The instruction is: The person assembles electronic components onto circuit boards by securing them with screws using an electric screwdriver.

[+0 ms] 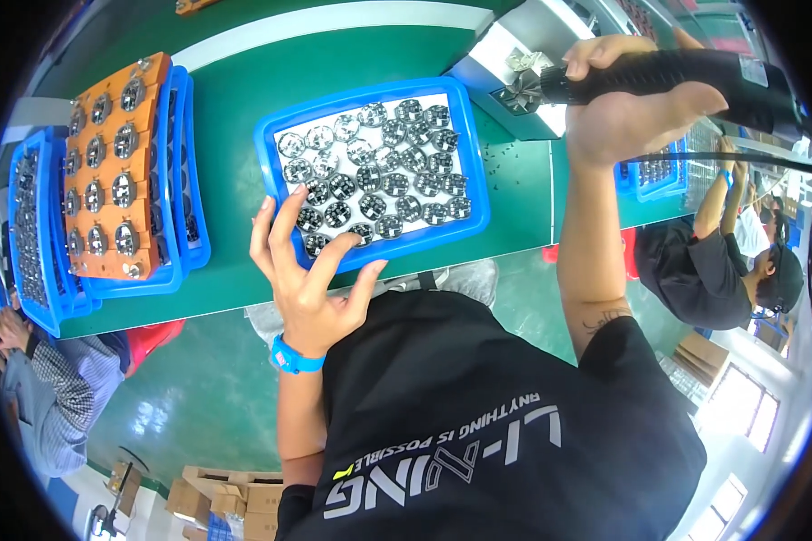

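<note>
My right hand (636,122) is wrapped round a thick black handheld power tool (668,77) with a ribbed grip, raised at the upper right. A finned silver piece (521,92) shows at the tool's left end; I cannot tell whether it is attached. My left hand (311,288), blue band at the wrist, is open with fingers spread over the near left corner of a blue tray (480,185). Its fingertips reach the nearest round metal parts (336,214), but contact is unclear. Several such parts lie in rows on the tray's white lining.
Left on the green table (230,108), an orange board (108,171) with round parts rests on stacked blue trays (189,225). Another blue tray (32,225) stands beyond it. A grey-white box-shaped unit (505,54) is at the back. Other people sit at both sides.
</note>
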`<state>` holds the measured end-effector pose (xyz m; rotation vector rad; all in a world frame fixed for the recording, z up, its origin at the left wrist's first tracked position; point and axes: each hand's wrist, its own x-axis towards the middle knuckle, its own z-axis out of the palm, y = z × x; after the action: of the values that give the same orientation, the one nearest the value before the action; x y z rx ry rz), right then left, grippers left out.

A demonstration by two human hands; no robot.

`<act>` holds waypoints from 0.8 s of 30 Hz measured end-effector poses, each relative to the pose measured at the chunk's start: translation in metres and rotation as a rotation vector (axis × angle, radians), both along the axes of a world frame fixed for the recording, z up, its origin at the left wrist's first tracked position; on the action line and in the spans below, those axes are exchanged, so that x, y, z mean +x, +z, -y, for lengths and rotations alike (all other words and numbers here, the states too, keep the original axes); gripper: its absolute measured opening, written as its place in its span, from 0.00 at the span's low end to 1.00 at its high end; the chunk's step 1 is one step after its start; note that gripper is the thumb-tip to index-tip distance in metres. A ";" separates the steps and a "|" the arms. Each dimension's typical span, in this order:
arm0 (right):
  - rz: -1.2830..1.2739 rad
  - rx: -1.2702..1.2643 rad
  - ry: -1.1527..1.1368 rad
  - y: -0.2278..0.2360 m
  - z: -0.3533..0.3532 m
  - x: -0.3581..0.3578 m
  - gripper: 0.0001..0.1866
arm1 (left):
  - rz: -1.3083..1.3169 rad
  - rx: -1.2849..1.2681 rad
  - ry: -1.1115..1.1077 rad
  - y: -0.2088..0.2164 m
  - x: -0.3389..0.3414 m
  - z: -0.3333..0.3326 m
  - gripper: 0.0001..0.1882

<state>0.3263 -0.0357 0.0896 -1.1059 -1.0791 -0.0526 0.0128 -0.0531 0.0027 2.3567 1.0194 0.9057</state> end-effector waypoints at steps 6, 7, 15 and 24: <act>-0.047 -0.083 0.055 -0.001 -0.004 0.002 0.39 | 0.013 -0.006 0.011 0.001 -0.001 -0.001 0.15; -0.053 -0.084 0.054 0.000 -0.001 0.004 0.39 | 0.030 -0.013 -0.003 0.001 0.000 -0.002 0.15; -0.368 -0.117 0.291 -0.016 0.013 -0.039 0.44 | 0.063 -0.042 -0.011 -0.003 -0.004 -0.003 0.16; -0.491 -0.028 0.857 -0.045 0.040 -0.121 0.51 | 0.088 -0.043 0.000 -0.003 -0.004 -0.006 0.16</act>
<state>0.2055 -0.0753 0.0447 -0.5568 -1.0195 0.8700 0.0093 -0.0472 -0.0005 2.2607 0.9934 0.9691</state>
